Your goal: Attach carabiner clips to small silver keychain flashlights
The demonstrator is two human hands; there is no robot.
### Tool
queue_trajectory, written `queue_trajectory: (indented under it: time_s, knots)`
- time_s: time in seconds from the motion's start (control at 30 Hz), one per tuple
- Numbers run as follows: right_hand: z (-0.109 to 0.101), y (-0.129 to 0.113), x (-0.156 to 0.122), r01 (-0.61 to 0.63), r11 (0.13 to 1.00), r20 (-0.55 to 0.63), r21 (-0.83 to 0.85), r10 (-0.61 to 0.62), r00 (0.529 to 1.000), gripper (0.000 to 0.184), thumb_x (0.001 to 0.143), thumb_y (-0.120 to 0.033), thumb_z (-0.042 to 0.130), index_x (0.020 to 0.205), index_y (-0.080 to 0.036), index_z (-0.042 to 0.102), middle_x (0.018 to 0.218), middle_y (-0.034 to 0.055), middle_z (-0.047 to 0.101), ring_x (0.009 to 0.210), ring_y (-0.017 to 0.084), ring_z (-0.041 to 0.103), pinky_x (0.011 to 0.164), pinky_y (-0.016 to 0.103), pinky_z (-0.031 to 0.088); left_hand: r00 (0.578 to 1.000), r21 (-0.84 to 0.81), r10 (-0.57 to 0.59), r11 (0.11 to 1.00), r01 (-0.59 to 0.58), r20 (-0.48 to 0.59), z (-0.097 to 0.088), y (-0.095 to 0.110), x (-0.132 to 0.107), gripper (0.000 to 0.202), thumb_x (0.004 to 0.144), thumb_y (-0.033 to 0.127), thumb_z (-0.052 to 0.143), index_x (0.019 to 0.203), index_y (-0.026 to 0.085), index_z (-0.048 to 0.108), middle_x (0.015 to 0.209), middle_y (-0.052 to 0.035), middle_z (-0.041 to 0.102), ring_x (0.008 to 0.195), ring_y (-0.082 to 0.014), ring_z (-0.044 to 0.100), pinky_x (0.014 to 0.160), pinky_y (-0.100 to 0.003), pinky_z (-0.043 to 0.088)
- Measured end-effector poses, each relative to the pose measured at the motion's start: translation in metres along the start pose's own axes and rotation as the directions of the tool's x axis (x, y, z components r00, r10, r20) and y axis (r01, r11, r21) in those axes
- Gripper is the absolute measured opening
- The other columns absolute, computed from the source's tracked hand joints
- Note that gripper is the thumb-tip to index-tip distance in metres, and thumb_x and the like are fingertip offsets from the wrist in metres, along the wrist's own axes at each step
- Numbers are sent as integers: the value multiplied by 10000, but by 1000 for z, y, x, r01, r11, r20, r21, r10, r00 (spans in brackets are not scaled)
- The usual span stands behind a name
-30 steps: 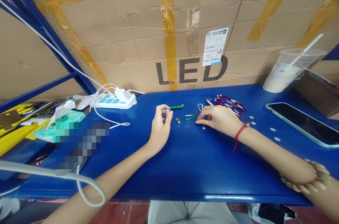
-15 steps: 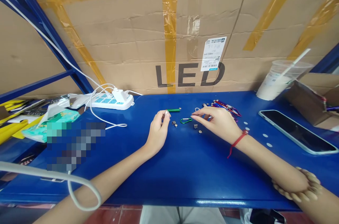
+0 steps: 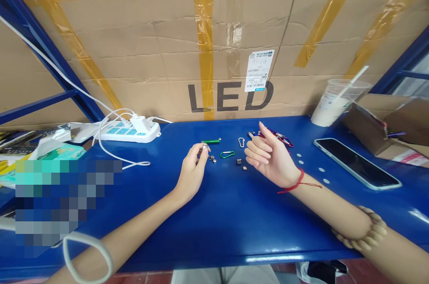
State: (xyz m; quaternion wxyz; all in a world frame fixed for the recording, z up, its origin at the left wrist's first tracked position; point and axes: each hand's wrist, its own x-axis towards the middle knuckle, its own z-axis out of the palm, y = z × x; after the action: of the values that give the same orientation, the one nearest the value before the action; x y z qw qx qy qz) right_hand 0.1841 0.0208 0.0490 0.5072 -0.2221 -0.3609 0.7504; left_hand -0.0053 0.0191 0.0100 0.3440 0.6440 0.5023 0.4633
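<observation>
My left hand (image 3: 192,172) pinches a small silver metal piece (image 3: 205,146) between thumb and fingertips, low over the table. Just behind it lies a green metal tube (image 3: 211,142). Small round metal pieces (image 3: 214,161) rest to its right. Beyond them sits a green carabiner clip (image 3: 227,154). My right hand (image 3: 273,158) is turned with its thumb pointing up and its fingers curled towards the palm; whatever they may hold is hidden. Close to it are a silver carabiner clip (image 3: 241,142), a short dark metal piece (image 3: 239,161) and a small round metal piece (image 3: 244,168).
Red and blue metal tubes (image 3: 279,136) lie behind my right hand. Several pale discs (image 3: 321,169) lie near a phone (image 3: 357,163). A plastic cup (image 3: 330,105) and an open carton (image 3: 368,127) stand at the right, a power strip (image 3: 130,131) at the left.
My right hand has rotated from a fingertip pinch to thumb up with fingers curled, uncovering the silver carabiner clip. My left hand keeps its pinch. The whole view has shifted slightly.
</observation>
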Motion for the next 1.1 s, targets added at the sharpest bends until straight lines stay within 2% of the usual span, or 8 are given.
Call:
queue_trajectory:
  time_s: [0.13, 0.5, 0.77, 0.93, 1.1]
  knots:
    - [1, 0, -4, -22, 992, 82, 122, 12, 997, 648, 855, -434, 509, 401, -186, 120, 362, -72, 169, 319, 44, 198, 339, 158, 334, 1000, -14, -15, 1000, 16, 17, 1, 0, 0, 232, 892, 383, 383, 854, 199, 518, 902, -18, 552, 750, -128, 499, 625, -238, 359]
    - [9, -1, -15, -2, 989, 238, 151, -34, 971, 626, 902, -445, 401, 392, -185, 146, 368, -64, 170, 322, 51, 199, 328, 151, 309, 999, 6, -25, 1000, 25, 39, 1, 0, 0, 230, 881, 398, 399, 855, 209, 528, 906, -16, 554, 737, -130, 495, 618, -245, 356]
    - [21, 3, -26, 156, 986, 205, 52, -163, 965, 619, 889, -314, 437, 348, -177, 169, 348, -48, 195, 328, 61, 290, 396, 176, 399, 999, 5, -14, 1000, 14, 34, 2, -3, 1, 254, 871, 423, 413, 849, 201, 534, 873, -23, 561, 746, -141, 502, 603, -243, 362]
    - [24, 3, -25, 154, 988, 170, 17, -155, 973, 619, 848, -310, 497, 336, -168, 179, 339, -46, 219, 325, 54, 316, 404, 176, 403, 999, 8, 1, 1000, -2, 51, 1, -4, 0, 257, 875, 422, 413, 852, 199, 538, 883, -27, 568, 759, -146, 514, 595, -242, 369]
    - [22, 5, -23, 118, 992, 193, 47, -124, 973, 622, 843, -295, 512, 332, -174, 177, 334, -50, 208, 328, 54, 298, 409, 171, 415, 1000, 10, -3, 1000, 3, 26, -2, -3, 2, 242, 878, 405, 415, 860, 199, 540, 879, -18, 562, 728, -128, 501, 591, -231, 363]
